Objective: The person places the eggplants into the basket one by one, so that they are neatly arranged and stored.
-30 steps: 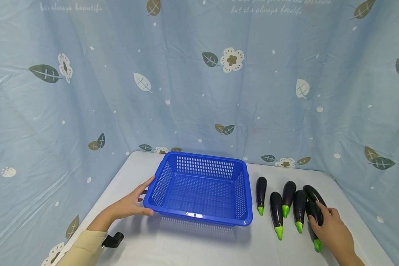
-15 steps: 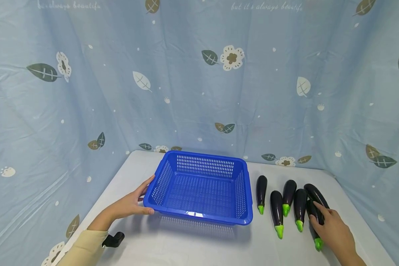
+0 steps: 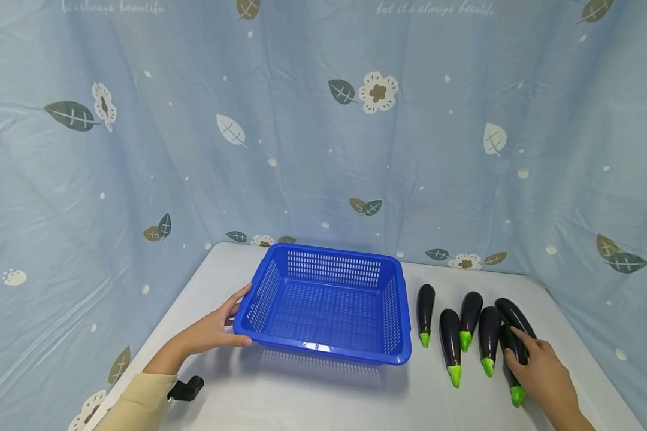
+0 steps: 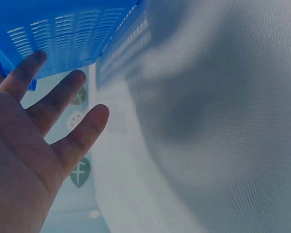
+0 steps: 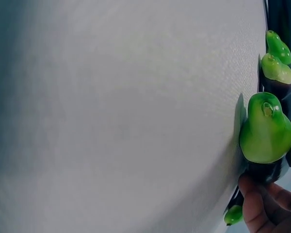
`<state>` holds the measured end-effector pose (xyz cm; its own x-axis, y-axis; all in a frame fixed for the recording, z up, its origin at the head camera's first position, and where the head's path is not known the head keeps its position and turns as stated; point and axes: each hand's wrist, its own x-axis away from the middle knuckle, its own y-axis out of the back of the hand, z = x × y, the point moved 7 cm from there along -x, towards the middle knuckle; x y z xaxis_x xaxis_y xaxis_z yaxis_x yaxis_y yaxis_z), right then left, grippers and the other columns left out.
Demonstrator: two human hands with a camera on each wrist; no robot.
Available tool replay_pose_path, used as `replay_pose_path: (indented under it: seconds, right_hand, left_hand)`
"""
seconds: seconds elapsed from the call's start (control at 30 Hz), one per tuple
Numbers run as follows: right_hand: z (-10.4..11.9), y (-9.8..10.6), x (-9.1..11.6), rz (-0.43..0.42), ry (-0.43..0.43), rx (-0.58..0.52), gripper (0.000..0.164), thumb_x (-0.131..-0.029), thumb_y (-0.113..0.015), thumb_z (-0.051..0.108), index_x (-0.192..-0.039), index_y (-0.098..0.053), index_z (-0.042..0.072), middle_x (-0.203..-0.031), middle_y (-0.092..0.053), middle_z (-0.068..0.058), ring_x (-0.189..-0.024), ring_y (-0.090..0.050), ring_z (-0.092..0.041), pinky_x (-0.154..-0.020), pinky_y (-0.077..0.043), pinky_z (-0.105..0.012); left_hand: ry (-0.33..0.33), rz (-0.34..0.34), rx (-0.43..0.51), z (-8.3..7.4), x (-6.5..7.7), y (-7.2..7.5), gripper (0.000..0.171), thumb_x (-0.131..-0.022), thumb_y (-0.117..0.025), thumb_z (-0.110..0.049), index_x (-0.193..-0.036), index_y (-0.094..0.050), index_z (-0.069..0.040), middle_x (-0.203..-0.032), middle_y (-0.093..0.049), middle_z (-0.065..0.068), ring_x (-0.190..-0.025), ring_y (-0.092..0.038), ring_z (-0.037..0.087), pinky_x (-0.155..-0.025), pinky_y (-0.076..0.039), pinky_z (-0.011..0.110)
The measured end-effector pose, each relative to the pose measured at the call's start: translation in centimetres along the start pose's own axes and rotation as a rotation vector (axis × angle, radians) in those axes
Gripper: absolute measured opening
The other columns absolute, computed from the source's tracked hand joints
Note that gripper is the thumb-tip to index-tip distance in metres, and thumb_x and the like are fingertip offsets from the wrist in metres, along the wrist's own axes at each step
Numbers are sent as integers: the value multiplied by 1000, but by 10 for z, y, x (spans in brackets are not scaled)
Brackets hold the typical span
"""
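Observation:
A blue plastic basket (image 3: pixel 323 317) with slotted walls stands mid-table, nothing inside it. My left hand (image 3: pixel 207 332) touches its left side, thumb at the front corner and index finger along the rim. In the left wrist view the other fingers (image 4: pixel 58 102) are spread and fairly straight beside the slotted wall. Over on the right, my right hand (image 3: pixel 547 371) grips a dark purple eggplant (image 3: pixel 509 340) between thumb and fingers, close over the table. Its green stem end (image 5: pixel 266 131) points at the right wrist camera; part of its body is hidden by the hand.
Several more eggplants lie right of the basket, the nearest to it being one eggplant (image 3: pixel 425 311). Another eggplant (image 3: pixel 514 314) lies slanted just behind the gripped one. A white cloth covers the table (image 3: pixel 302 401). A blue patterned curtain (image 3: pixel 302 149) encloses the back and sides.

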<state>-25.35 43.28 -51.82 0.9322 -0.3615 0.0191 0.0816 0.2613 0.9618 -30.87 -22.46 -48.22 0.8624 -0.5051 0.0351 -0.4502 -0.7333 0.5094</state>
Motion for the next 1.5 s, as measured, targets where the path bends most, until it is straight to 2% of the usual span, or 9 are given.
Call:
replay_pose_path:
  seconds: [0.23,0.47,0.7,1.23,1.5]
  right_hand:
    - [0,-1,1,-6,-28,-17,66,-95,-63,28,-148,-38,0,-128,-36,-45,-109,-49,-64,-88,-46,-71]
    - [4,3,2,-25,-12,-36,66,-95,-62,28,-149,-37,-1,-129,-35,-44,-111,-48,-64,-89,-45,-72]
    - [4,3,0,-29,-16,-44,67,-96,-62,28,-151,-37,0,-131,-34,-44,-113,-46,-64,-90,-44,-72]
    - [5,8,4,-76,2,-94,66,-96,-61,28,-152,-38,2,-131,-37,-44,-112,-47,-64,-86,-45,-71]
    - [10,15,7,-131,32,-111,63,-96,-60,26,-150,-40,1,-131,-39,-44,-109,-49,-63,-81,-46,-69]
  left_hand:
    - [4,-8,-26,1,1,-1,117,-84,-84,-23,-165,0,-23,-155,-39,29,-133,-48,48,-106,-39,67]
    - [-10,-10,0,0,1,0,117,-83,-85,-22,-165,-1,-21,-155,-38,28,-133,-48,47,-107,-38,65]
    - [-28,-11,-25,-4,2,0,116,-83,-85,-20,-165,-2,-19,-154,-39,30,-132,-49,50,-106,-39,67]
    - [11,-17,-11,1,2,-2,116,-84,-84,-21,-165,-1,-24,-155,-39,28,-133,-48,50,-106,-38,68]
    - [24,-19,1,0,2,-3,116,-84,-84,-22,-165,-1,-24,-154,-41,26,-133,-48,49,-106,-38,68]
